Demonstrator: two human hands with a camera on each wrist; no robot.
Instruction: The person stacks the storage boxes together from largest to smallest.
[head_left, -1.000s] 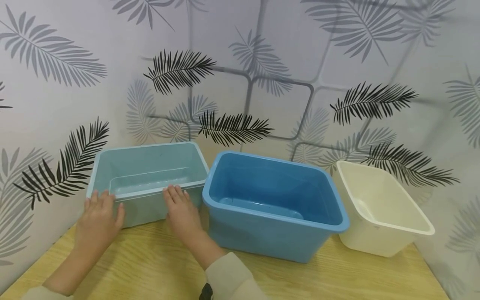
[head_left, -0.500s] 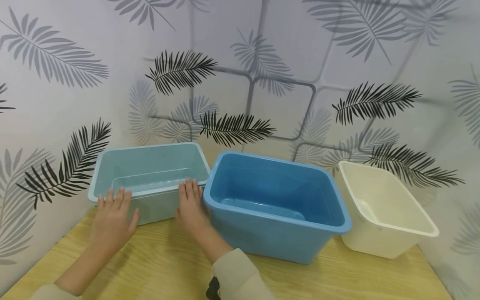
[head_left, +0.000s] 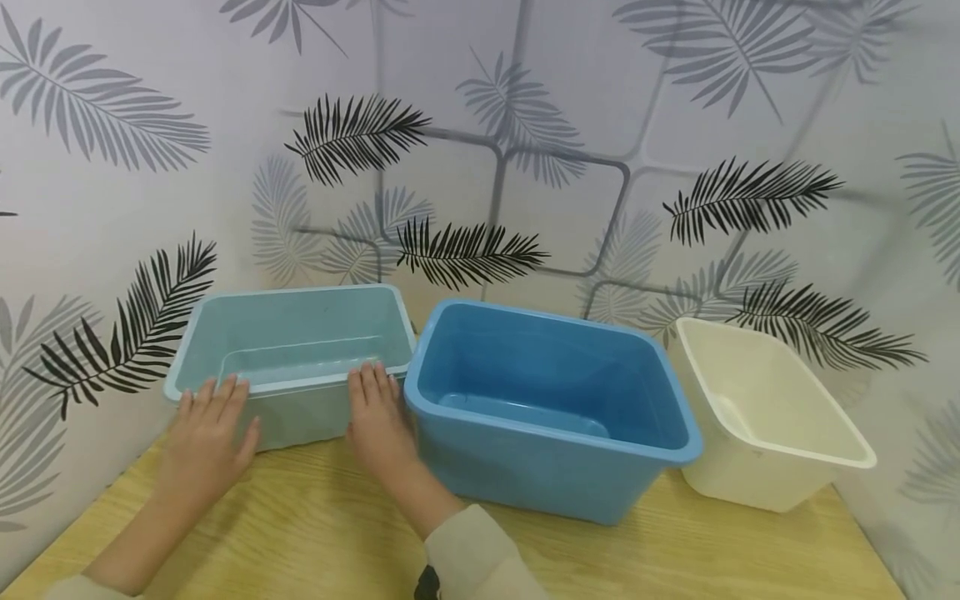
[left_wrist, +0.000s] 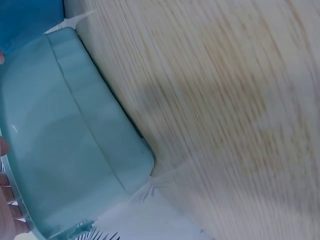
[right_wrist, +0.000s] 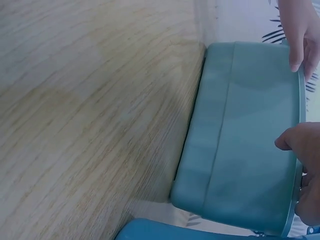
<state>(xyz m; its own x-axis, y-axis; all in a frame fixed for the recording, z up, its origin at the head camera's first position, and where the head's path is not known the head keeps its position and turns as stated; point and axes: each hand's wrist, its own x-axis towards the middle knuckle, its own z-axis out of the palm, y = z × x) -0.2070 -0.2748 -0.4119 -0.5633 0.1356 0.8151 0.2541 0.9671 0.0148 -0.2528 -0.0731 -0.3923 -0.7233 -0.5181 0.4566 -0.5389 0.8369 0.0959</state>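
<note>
left hand (head_left: 204,443), right hand (head_left: 380,427): pinching near rim, pale-teal rectangular plastic tub (head_left: 303,419) | stands at left | not yet released

A wood-grain tabletop (head_left: 300,533) carries a teal plastic tub (head_left: 300,412), a blue plastic tub (head_left: 551,454) and a cream plastic tub (head_left: 757,442), upright in a row.

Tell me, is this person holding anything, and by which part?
Yes: the teal bin, by its near long rim. The left hand and right hand both grip it there, fingers over the edge and thumbs against the outer wall.
</note>
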